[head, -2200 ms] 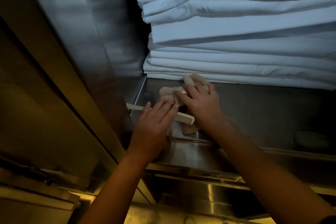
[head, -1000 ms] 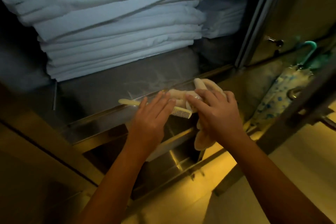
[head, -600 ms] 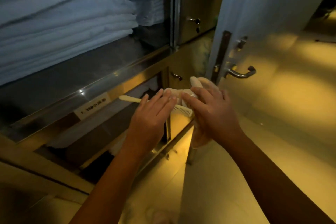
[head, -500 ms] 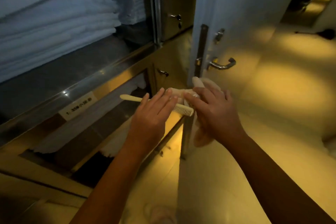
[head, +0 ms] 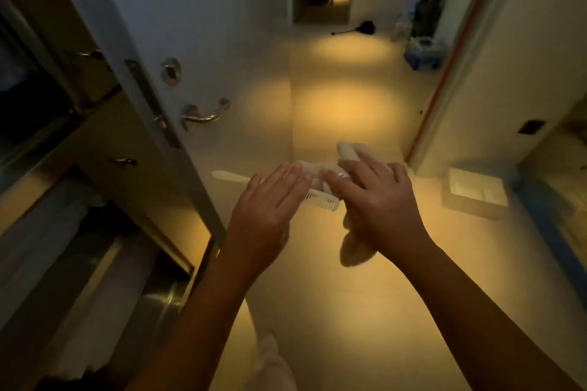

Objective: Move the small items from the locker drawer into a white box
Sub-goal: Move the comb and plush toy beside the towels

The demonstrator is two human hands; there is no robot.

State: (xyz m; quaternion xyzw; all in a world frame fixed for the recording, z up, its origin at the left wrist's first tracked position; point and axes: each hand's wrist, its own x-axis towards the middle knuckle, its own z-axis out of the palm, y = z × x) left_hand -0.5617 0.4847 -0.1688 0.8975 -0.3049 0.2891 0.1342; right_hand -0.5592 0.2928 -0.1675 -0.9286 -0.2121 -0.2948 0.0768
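Facing floor now, shelves gone | left hand [head: 265, 216] grips comb [head: 320, 199] | right hand [head: 378, 206] clutches cloth [head: 352, 251] | white box [head: 476, 197] appeared

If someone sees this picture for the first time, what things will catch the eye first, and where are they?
Both hands meet at the centre: the left hand lies over a pale comb, and the right hand grips a bundle of pale, soft items. A white box waits on the yellow-lit floor at the right. An open door with a metal handle stands at the left.
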